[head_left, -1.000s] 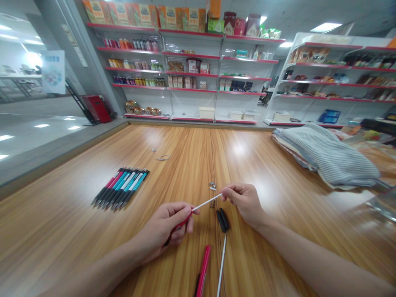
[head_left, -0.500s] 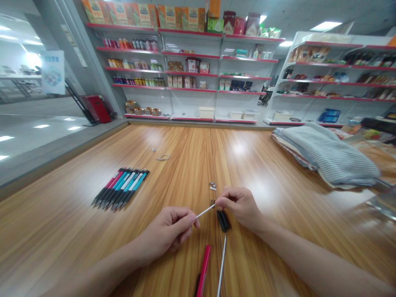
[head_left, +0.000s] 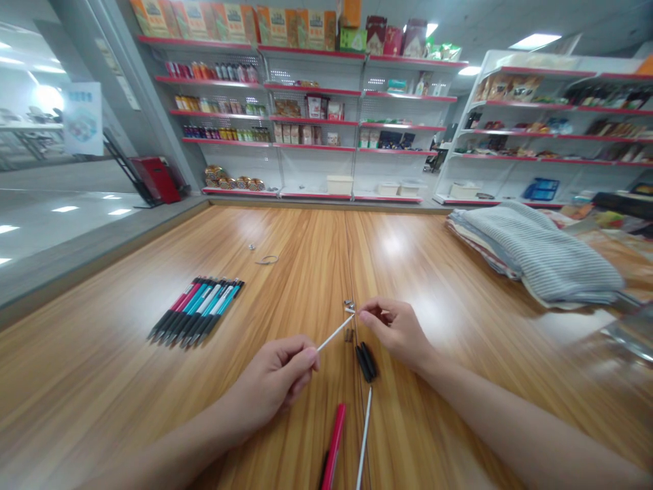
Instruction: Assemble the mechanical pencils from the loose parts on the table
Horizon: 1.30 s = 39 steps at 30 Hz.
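My left hand is closed round a pen barrel, hidden in the fist, with a thin white refill sticking out of it towards the upper right. My right hand pinches the refill's far tip, just above several small metal parts on the wooden table. Below the hands lie two black pen grips, a red pen barrel and a second white refill.
A row of several assembled pens, red and teal, lies to the left. A small ring and wire lie further back. Folded striped cloths are stacked at the right. Store shelves line the back wall.
The red barrel seen in my left fist a second ago is now covered by the fingers. My right hand dipped towards the left hand, then moved back up with the refill's tip.
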Available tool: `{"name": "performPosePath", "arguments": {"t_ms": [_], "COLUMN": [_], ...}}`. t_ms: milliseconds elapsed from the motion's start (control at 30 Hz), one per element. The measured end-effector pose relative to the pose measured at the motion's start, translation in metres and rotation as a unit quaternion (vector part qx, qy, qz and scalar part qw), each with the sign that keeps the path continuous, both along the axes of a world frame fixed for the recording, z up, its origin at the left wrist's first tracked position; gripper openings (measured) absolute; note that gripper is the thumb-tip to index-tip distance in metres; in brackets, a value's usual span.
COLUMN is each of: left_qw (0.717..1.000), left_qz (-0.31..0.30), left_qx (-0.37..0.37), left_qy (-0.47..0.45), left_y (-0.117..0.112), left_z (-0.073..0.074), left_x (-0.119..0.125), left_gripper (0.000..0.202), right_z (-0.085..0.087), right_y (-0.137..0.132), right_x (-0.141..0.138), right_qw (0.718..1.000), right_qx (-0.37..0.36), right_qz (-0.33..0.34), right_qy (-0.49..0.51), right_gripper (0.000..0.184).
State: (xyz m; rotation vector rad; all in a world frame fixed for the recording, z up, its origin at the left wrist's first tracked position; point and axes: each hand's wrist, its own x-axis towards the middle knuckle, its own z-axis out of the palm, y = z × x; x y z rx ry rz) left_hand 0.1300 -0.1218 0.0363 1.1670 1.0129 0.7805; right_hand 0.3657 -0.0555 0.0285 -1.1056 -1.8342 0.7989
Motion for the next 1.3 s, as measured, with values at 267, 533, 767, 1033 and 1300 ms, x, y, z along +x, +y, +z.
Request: {"name": "performPosePath", "arguments": {"t_ms": [267, 533, 767, 1033, 1300], "left_qw": [0.998, 0.999, 0.999, 0.993, 0.988], "left_qz": [0.020, 0.029, 0.030, 0.003, -0.008], "left_qx": [-0.028, -0.012, 0.003, 0.066, 0.077], "left_qy": [-0.044, -0.039, -0.017, 0.102, 0.132], "left_y": [0.002, 0.000, 0.000, -0.002, -0.001], "left_z": [0.000, -0.001, 0.003, 0.004, 0.004], "left_x": [0.000, 0.001, 0.003, 0.004, 0.004], "left_gripper": [0.034, 0.034, 0.035, 0.036, 0.037], "right_z": [-0.001, -0.003, 0.000, 0.007, 0.009], "right_y": [0.003, 0.007, 0.005, 0.003, -0.003], "right_x": [-0.003, 0.002, 0.002, 0.002, -0.001], "right_qw": [0.985, 0.981, 0.978, 0.989, 0.982], "right_qx": [0.088, 0.080, 0.089, 0.135, 0.173], "right_qz": [0.070, 0.091, 0.086, 0.019, 0.053], "right_qy": [-0.128, -0.151, -0.166, -0.049, -0.054], "right_gripper": [0.009, 0.011, 0.010, 0.010, 0.012]}}
